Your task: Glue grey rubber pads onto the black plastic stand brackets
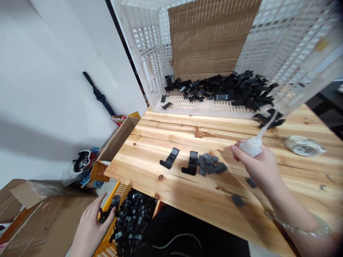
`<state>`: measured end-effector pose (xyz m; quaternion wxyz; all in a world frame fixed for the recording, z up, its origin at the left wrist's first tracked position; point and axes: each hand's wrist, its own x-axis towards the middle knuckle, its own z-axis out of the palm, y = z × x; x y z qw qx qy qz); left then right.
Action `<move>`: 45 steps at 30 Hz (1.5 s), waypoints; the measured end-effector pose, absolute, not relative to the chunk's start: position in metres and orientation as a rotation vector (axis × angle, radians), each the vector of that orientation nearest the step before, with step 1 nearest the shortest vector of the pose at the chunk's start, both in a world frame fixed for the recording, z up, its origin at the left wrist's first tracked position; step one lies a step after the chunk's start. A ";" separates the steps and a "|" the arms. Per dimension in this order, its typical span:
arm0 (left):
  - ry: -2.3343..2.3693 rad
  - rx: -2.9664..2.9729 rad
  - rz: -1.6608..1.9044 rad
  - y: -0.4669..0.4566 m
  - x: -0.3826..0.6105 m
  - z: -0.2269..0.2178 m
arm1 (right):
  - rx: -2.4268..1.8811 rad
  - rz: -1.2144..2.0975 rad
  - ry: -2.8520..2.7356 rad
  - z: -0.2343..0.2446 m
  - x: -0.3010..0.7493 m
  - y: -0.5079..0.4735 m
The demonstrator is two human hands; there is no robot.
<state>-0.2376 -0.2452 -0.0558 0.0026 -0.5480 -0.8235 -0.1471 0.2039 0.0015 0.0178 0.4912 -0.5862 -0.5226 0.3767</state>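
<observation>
My right hand is closed round a small white squeeze bottle whose thin nozzle points up and to the right, held above the wooden table. Left of it two black hook-shaped clips lie on the table beside a small heap of grey pads. Two more grey pads lie nearer me. My left hand is down below the table's edge, closed on a black clip over a yellow crate full of black clips.
A big white lattice basket lies tipped on the table's far side, lined with cardboard and holding several black clips. A round clear dish sits at the right. Cardboard boxes and an open box stand at the left by the wall.
</observation>
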 end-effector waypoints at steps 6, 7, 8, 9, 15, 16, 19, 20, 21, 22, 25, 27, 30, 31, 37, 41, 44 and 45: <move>-2.357 -1.892 -0.782 -0.175 -0.184 -0.011 | -1.405 0.918 -1.257 0.011 0.206 0.003; -2.279 -2.081 -0.813 -0.158 -0.167 -0.004 | -1.405 0.921 -1.250 0.011 0.205 0.003; -2.211 -2.256 -0.805 -0.141 -0.149 0.002 | -1.407 0.923 -1.245 0.010 0.205 0.004; -2.133 -2.370 -0.788 -0.125 -0.131 0.006 | -1.409 0.922 -1.244 0.010 0.205 0.004; -1.928 -2.537 -0.386 -0.055 -0.080 0.004 | -1.379 0.929 -1.255 0.007 0.207 0.006; -1.943 -2.522 -0.361 -0.043 -0.085 0.003 | -1.378 0.929 -1.253 0.007 0.208 0.006; -2.096 -2.332 -0.401 0.000 -0.117 0.006 | -1.387 0.917 -1.274 0.007 0.209 0.006; -2.141 -2.263 -0.419 0.018 -0.132 0.008 | -1.394 0.912 -1.287 0.007 0.210 0.006; -2.187 -2.185 -0.443 0.036 -0.146 0.010 | -1.403 0.904 -1.300 0.007 0.210 0.006; -2.231 -2.117 -0.459 0.055 -0.161 0.012 | -1.416 0.897 -1.315 0.007 0.210 0.006; -2.324 -1.974 -0.484 0.102 -0.192 0.016 | -1.445 0.871 -1.352 0.007 0.209 0.007; -2.359 -1.941 -0.477 0.121 -0.202 0.015 | -1.450 0.852 -1.362 0.006 0.210 0.008; -2.392 -1.930 -0.456 0.131 -0.203 0.008 | -1.458 0.833 -1.349 0.005 0.212 0.010; -2.396 -1.932 -0.451 0.130 -0.203 0.006 | -1.458 0.829 -1.343 0.005 0.213 0.011; -2.297 -2.004 -0.455 0.110 -0.183 0.013 | -1.440 0.826 -1.314 0.004 0.220 0.013; -2.117 -2.249 -0.484 0.065 -0.131 0.026 | -1.437 0.826 -1.256 0.010 0.222 0.012; -1.871 -2.667 -0.450 0.014 -0.080 0.023 | -1.426 0.819 -1.241 0.014 0.221 0.010; -1.757 -2.819 -0.410 -0.003 -0.065 0.019 | -1.425 0.822 -1.239 0.015 0.221 0.010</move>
